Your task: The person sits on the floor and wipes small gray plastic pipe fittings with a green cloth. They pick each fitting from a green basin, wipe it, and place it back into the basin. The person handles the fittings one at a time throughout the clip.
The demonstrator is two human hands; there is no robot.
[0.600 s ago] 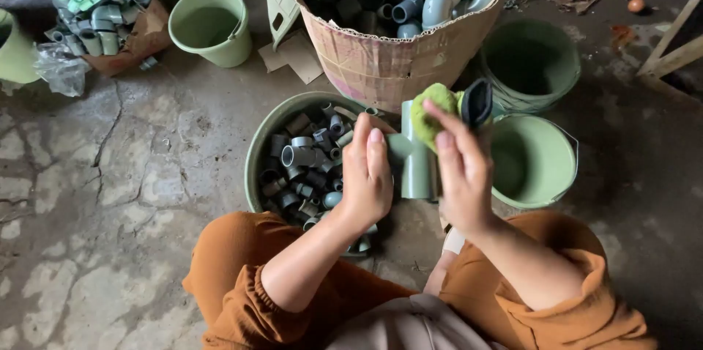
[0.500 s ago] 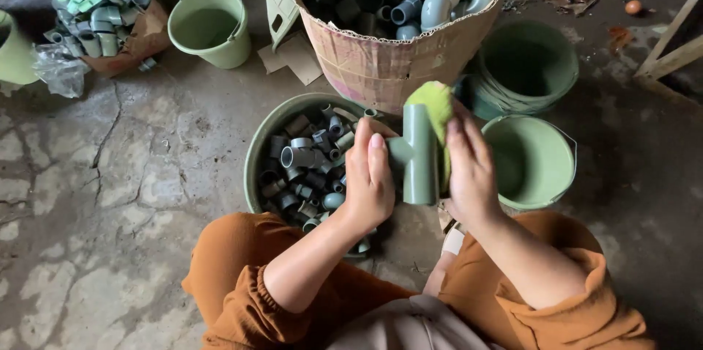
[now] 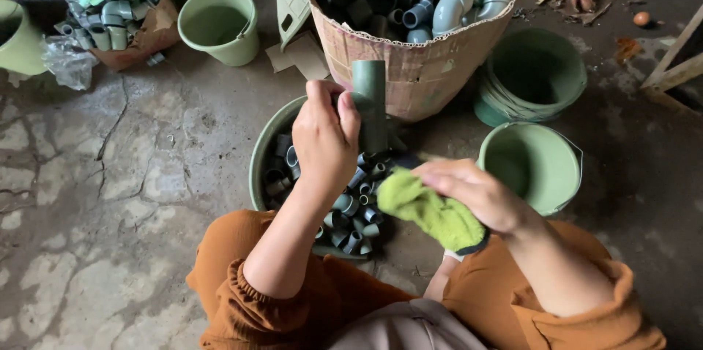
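Moved: the right hand (image 3: 476,192) has come off the grey-green plastic pipe fitting (image 3: 370,105) and dropped lower, toward the lap, taking the yellow-green cloth (image 3: 432,214) with it; half a second ago that cloth sat at the fitting's top end.
Fitting: now stands upright and alone in the left hand (image 3: 326,141), raised in front of the torn cardboard box of grey pipe fittings (image 3: 410,64); earlier both hands flanked it.
Left hand: clenched around the fitting's left side, fingers wrapped over it, thumb side toward the camera.
Right hand: closed on the cloth, fingers pressing it from above; the cloth bulges out to the left of the fingers.
Below the hands: round green basin of small grey couplings (image 3: 267,152), on the concrete floor (image 3: 110,196), partly covered by the left forearm.
Right side: empty pale green plastic bucket (image 3: 534,163) just beside the right hand; a stack of darker green buckets (image 3: 531,75) behind it, unmoved.
Far left: another green bucket with a wire handle (image 3: 220,24) and a heap of green and grey elbows on cardboard (image 3: 110,2), well apart from the hands.
Clothing: orange sleeves and trousers (image 3: 249,299) fill the lower edge.
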